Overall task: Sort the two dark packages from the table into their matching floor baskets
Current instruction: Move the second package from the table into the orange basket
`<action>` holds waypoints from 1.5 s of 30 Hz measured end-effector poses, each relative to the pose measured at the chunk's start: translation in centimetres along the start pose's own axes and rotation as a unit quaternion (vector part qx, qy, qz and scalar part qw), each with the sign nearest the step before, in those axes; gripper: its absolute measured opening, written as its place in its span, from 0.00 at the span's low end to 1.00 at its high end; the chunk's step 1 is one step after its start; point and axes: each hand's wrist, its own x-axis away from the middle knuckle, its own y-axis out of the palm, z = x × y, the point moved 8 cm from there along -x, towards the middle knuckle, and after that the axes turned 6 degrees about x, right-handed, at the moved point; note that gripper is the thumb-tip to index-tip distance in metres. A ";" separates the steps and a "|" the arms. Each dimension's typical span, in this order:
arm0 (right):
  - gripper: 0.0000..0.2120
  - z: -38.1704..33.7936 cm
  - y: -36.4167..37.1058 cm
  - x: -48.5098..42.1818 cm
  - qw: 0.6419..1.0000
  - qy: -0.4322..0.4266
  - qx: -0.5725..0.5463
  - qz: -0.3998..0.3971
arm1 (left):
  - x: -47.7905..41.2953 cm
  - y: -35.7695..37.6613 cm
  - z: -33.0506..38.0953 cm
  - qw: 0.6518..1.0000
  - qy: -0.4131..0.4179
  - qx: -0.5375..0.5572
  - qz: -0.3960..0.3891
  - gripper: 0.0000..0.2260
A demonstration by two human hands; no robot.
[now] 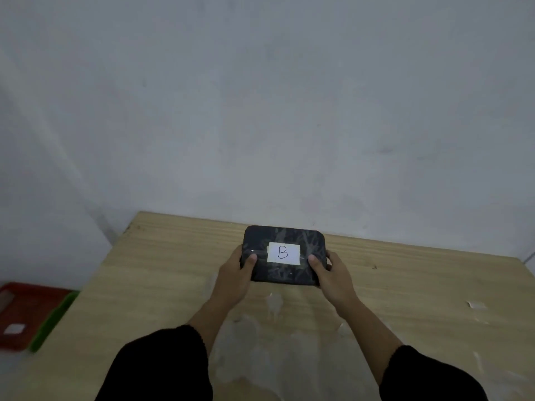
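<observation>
Red basket and green basket on floor, far left. Left hand and right hand each closed on dark package (white label "B") over wooden desk.

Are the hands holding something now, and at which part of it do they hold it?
Yes. Both hands hold the dark package labelled B: the left hand at its left end, the right hand at its right end, thumbs on top.

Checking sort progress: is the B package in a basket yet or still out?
Out. The dark package is over the table, gripped by left hand and right hand; the red basket sits far left.
</observation>
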 end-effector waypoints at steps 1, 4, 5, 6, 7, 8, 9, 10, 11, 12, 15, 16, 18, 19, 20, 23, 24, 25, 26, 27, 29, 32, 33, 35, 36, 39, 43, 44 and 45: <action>0.19 -0.9 0.2 0.7 1.000 -0.017 0.000 -0.009 | 0.7 -0.8 0.5 1.000 0.005 -0.001 0.005 0.14; 0.13 -2.8 1.3 2.6 0.998 -0.045 0.000 -0.033 | 2.9 -3.6 1.7 0.999 0.017 0.010 0.025 0.14; 0.12 -3.4 1.8 3.2 0.998 -0.050 0.000 -0.042 | 3.6 -4.6 2.0 0.999 0.018 0.012 0.035 0.14; 0.11 -4.0 2.5 3.9 0.997 -0.057 0.000 -0.052 | 4.4 -5.7 2.1 0.999 0.019 0.015 0.043 0.14; 0.10 -4.7 3.3 4.5 0.996 -0.064 0.001 -0.062 | 5.1 -6.8 2.2 0.998 0.019 0.019 0.051 0.14; 0.09 -5.4 4.2 5.2 0.995 -0.072 0.002 -0.072 | 5.9 -8.0 2.2 0.998 0.020 0.022 0.060 0.14; 0.09 -6.0 5.2 5.8 0.994 -0.079 0.004 -0.080 | 6.5 -9.3 2.1 0.997 0.021 0.024 0.070 0.14; 0.09 -6.7 6.2 6.4 0.992 -0.087 0.006 -0.089 | 7.2 -10.6 2.0 0.996 0.021 0.024 0.081 0.14; 0.08 -7.3 7.2 7.0 0.991 -0.093 0.007 -0.097 | 7.8 -11.9 1.9 0.995 0.019 0.024 0.091 0.15; 0.08 -7.9 8.3 7.6 0.990 -0.099 0.009 -0.104 | 8.3 -13.3 1.6 0.995 0.018 0.024 0.100 0.15; 0.09 -9.5 11.7 9.1 0.986 -0.113 0.013 -0.123 | 9.7 -17.2 0.7 0.993 0.010 0.021 0.116 0.15; 0.09 -10.0 13.2 9.8 0.984 -0.118 0.016 -0.130 | 10.3 -18.9 0.3 0.992 0.007 0.021 0.123 0.15; 0.08 -11.3 16.3 11.1 0.982 -0.129 0.023 -0.139 | 11.4 -22.6 -0.4 0.991 -0.001 0.017 0.134 0.15; 0.07 -11.9 18.0 11.8 0.980 -0.133 0.023 -0.144 | 12.0 -24.6 -0.9 0.990 -0.006 0.011 0.139 0.16; 0.06 -12.5 19.8 12.6 0.979 -0.134 0.022 -0.149 | 12.5 -26.6 -1.3 0.990 -0.011 0.003 0.141 0.16; 0.08 -14.2 25.7 15.1 0.979 -0.128 0.016 -0.158 | 14.1 -33.1 -2.7 0.991 -0.018 -0.025 0.134 0.16; 0.09 -14.7 27.8 15.9 0.979 -0.127 0.015 -0.160 | 14.5 -35.2 -3.1 0.991 -0.018 -0.029 0.130 0.16; 0.11 -15.3 29.9 16.8 0.979 -0.125 0.013 -0.162 | 14.9 -37.3 -3.6 0.991 -0.020 -0.034 0.126 0.15; 0.12 -15.8 32.0 17.6 0.978 -0.124 0.012 -0.165 | 15.3 -39.5 -4.0 0.991 -0.024 -0.039 0.124 0.15; 0.13 -16.3 34.2 18.4 0.978 -0.122 0.011 -0.170 | 15.6 -41.6 -4.5 0.991 -0.029 -0.048 0.123 0.15; 0.14 -17.3 38.3 19.9 0.976 -0.120 0.013 -0.180 | 16.4 -46.0 -5.6 0.989 -0.037 -0.074 0.123 0.15; 0.14 -18.8 44.0 21.6 0.974 -0.122 0.016 -0.190 | 17.2 -51.9 -7.5 0.985 -0.048 -0.098 0.132 0.15; 0.14 -19.4 45.8 22.0 0.974 -0.122 0.018 -0.192 | 17.3 -53.7 -8.2 0.984 -0.055 -0.110 0.132 0.15; 0.15 -20.5 49.2 22.5 0.972 -0.126 0.025 -0.195 | 17.1 -56.9 -9.5 0.980 -0.072 -0.132 0.134 0.17; 0.15 -21.2 50.9 22.6 0.972 -0.127 0.026 -0.197 | 16.9 -58.6 -10.1 0.978 -0.081 -0.138 0.135 0.19; 0.13 -23.1 56.0 22.2 0.969 -0.130 0.036 -0.205 | 16.0 -63.7 -11.8 0.972 -0.107 -0.145 0.149 0.22; 0.13 -25.3 62.9 20.8 0.969 -0.121 0.033 -0.212 | 13.6 -71.2 -13.5 0.966 -0.125 -0.156 0.164 0.23; 0.14 -25.9 64.7 20.3 0.971 -0.115 0.033 -0.209 | 12.8 -73.3 -13.8 0.964 -0.129 -0.157 0.170 0.22; 0.16 -26.5 66.4 19.8 0.971 -0.109 0.036 -0.208 | 12.0 -75.3 -14.2 0.963 -0.134 -0.155 0.175 0.22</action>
